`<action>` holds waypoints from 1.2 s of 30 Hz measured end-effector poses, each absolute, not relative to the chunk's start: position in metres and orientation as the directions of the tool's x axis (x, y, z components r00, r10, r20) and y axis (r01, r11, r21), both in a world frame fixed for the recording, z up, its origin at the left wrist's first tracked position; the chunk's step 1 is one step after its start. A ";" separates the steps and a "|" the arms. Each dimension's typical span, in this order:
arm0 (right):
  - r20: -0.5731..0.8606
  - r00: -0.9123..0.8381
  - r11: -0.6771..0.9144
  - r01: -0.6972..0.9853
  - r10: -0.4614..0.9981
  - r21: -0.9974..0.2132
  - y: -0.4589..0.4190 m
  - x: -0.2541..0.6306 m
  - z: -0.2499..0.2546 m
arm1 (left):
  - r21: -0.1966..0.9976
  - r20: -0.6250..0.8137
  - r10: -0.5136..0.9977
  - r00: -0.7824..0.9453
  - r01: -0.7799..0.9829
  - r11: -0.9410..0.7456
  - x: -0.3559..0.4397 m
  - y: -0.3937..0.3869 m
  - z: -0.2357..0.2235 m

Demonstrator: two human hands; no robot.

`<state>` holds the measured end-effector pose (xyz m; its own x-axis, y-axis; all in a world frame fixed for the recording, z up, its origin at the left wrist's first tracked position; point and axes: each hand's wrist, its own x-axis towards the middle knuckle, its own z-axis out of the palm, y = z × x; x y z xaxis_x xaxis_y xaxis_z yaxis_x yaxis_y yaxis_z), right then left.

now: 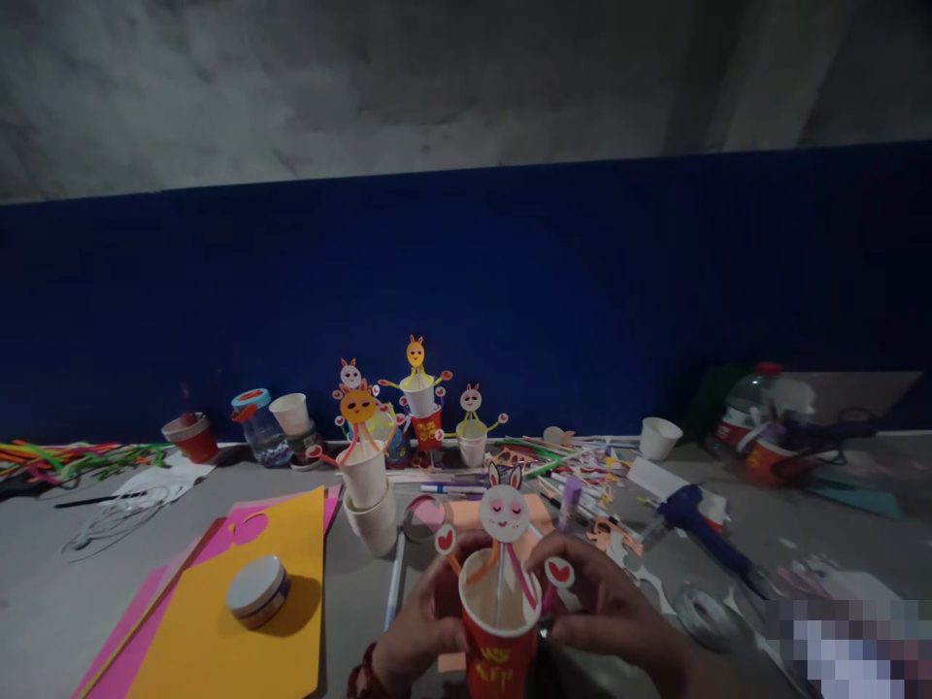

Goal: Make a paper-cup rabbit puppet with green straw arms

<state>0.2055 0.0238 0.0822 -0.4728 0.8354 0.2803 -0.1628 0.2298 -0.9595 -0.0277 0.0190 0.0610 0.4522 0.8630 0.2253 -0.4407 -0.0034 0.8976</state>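
In the head view, holds the red paper cup (501,646) low and centrally between hands set apart, left hand (426,626) clasping its side, right hand (608,607) closed around the pink arm (549,596). Shows yellow lettering, a pale inside, red-heart discs (559,572) and a white rabbit face (505,513) with closed pink eyes, rosy cheeks and upright ears.

Yellow lettering marks a red paper cup (499,652) in 2 lines, the upper appearing to read "HS" and the lower, blurred, possibly "KEEP." Yellow marks on a second red cup (427,430), farther back on the counter (44,582), are illegible.
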 end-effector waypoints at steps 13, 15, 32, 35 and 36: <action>0.196 -0.189 0.181 -0.097 0.962 -0.979 0.036 0.173 0.055 | 0.833 0.390 0.895 0.216 -0.498 -0.243 -0.021 0.032 0.035; 0.322 -0.140 0.303 -0.146 0.936 -0.942 0.066 0.179 0.073 | 0.831 0.403 0.906 0.130 -0.466 -0.303 -0.021 0.034 0.033; 0.517 0.103 0.497 0.173 0.850 -0.850 0.257 0.124 0.071 | 0.914 0.260 0.966 -0.005 -0.321 -0.248 -0.019 0.045 0.014; 0.513 0.087 0.488 0.211 0.854 -0.847 0.262 0.124 0.058 | 0.905 0.261 0.965 0.018 -0.353 -0.238 -0.018 0.047 0.014; 0.511 0.083 0.485 0.219 0.856 -0.847 0.263 0.124 0.054 | 0.904 0.259 0.965 0.024 -0.358 -0.234 -0.018 0.047 0.014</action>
<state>0.1236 0.2635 0.0541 0.0830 0.8555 0.5111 0.2185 0.4847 -0.8469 -0.0184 0.0473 0.0138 0.0237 0.9655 0.2593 -0.3583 -0.2340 0.9038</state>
